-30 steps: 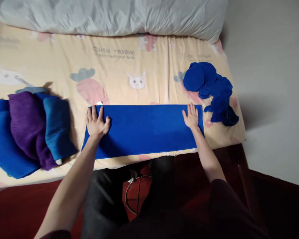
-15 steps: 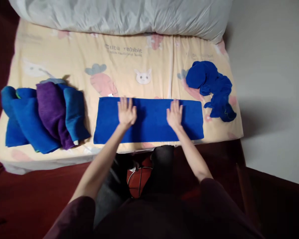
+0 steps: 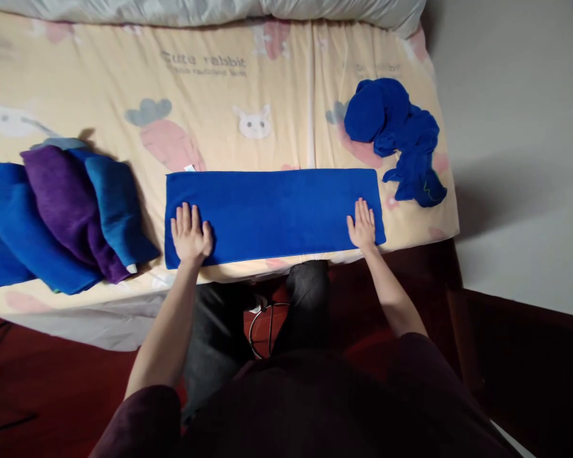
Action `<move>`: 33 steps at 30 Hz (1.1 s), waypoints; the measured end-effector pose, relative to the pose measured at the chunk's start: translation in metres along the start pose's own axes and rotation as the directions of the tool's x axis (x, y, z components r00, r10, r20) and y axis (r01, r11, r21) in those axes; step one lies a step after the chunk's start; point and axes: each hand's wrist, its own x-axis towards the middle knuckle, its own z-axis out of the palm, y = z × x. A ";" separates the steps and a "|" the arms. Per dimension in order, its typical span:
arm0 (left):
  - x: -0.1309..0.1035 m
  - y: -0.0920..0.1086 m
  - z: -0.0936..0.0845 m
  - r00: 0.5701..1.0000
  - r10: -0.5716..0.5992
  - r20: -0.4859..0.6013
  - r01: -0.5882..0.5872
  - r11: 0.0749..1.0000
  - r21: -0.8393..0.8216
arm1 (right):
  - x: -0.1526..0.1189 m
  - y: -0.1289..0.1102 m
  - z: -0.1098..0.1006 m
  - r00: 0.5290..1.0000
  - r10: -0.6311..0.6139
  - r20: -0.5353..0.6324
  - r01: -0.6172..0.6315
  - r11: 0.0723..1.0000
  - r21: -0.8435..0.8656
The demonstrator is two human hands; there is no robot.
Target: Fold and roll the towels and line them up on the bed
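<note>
A blue towel (image 3: 277,213) lies flat as a long rectangle along the near edge of the bed, its long sides running left to right. My left hand (image 3: 190,236) rests open and palm down near the towel's left end, fingers pointing away from me. Near the right end, my right hand (image 3: 363,226) is also laid flat on the cloth with its fingers stretched out. Neither hand grips anything.
Loosely folded blue and purple towels (image 3: 64,213) are heaped at the left. A crumpled blue cloth (image 3: 396,130) lies at the right. The bed sheet (image 3: 277,83) has rabbit and carrot prints. A white quilt (image 3: 210,9) lies behind, and a grey wall (image 3: 520,140) rises at right.
My hands have slid apart across the blue towel, the left toward its left end and the right toward its right end. The camera view has tilted down and shifted slightly.
</note>
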 end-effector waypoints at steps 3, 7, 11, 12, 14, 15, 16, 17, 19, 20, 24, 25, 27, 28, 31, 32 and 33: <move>-0.001 -0.015 -0.006 1.000 -0.013 0.011 0.013 1.000 -0.002 | -0.004 0.036 -0.007 0.999 0.049 -0.015 -0.050 0.997 -0.065; -0.003 -0.020 -0.006 1.000 -0.021 -0.007 0.021 1.000 -0.007 | -0.004 0.047 -0.012 0.998 0.055 -0.002 -0.055 0.994 -0.096; -0.008 -0.022 -0.010 0.999 -0.032 -0.009 0.032 0.999 0.011 | -0.006 0.043 -0.015 0.997 0.072 -0.001 -0.072 0.992 -0.108; -0.008 -0.021 -0.010 0.999 -0.032 -0.007 0.032 0.999 0.018 | -0.005 0.040 -0.016 0.997 0.079 -0.011 -0.080 0.990 -0.119; -0.003 -0.016 -0.010 1.000 -0.011 0.004 0.011 1.000 0.027 | 0.000 0.028 -0.017 0.996 0.076 -0.043 -0.081 0.986 -0.147; 0.004 -0.012 -0.009 1.000 0.014 0.017 -0.014 0.999 0.029 | 0.006 0.019 -0.017 0.997 0.059 -0.059 -0.067 0.985 -0.156; 0.012 -0.008 -0.008 0.999 0.042 0.033 -0.043 0.999 0.028 | 0.013 0.010 -0.017 0.997 0.032 -0.069 -0.043 0.986 -0.158; 0.022 -0.005 -0.006 0.996 0.068 0.050 -0.070 0.997 0.024 | 0.023 0.001 -0.016 0.998 0.002 -0.070 -0.013 0.988 -0.152; 0.046 -0.001 -0.002 0.994 0.085 0.071 -0.086 0.996 0.012 | 0.047 -0.015 -0.012 0.998 -0.039 -0.042 0.034 0.992 -0.118; 0.059 -0.001 0.000 0.995 0.073 0.073 -0.074 0.997 0.007 | 0.060 -0.019 -0.010 0.999 -0.035 -0.023 0.032 0.994 -0.100; 0.100 -0.022 0.000 0.998 0.016 0.053 -0.016 1.000 -0.006 | 0.106 -0.003 -0.004 0.997 0.069 -0.038 -0.073 0.991 -0.109; 0.107 -0.029 -0.002 0.998 0.016 0.055 -0.015 1.000 -0.008 | 0.114 0.005 -0.005 0.995 0.082 -0.059 -0.089 0.988 -0.123; 0.119 -0.042 -0.005 0.997 0.032 0.068 -0.032 0.999 -0.009 | 0.126 0.022 -0.007 0.992 0.085 -0.091 -0.097 0.984 -0.147; 0.123 -0.047 -0.006 0.996 0.047 0.076 -0.046 0.999 -0.011 | 0.130 0.028 -0.008 0.992 0.080 -0.094 -0.094 0.984 -0.154; 0.126 -0.051 -0.005 0.993 0.073 0.097 -0.072 0.997 -0.013 | 0.131 0.035 -0.010 0.994 0.090 -0.059 -0.098 0.983 -0.155; 0.122 -0.048 -0.004 0.992 0.069 0.105 -0.069 0.998 -0.007 | 0.126 0.035 -0.010 0.994 0.100 -0.040 -0.105 0.984 -0.146; 0.114 -0.045 -0.004 0.992 0.059 0.110 -0.060 0.998 0.003 | 0.117 0.034 -0.009 0.994 0.110 -0.026 -0.112 0.985 -0.132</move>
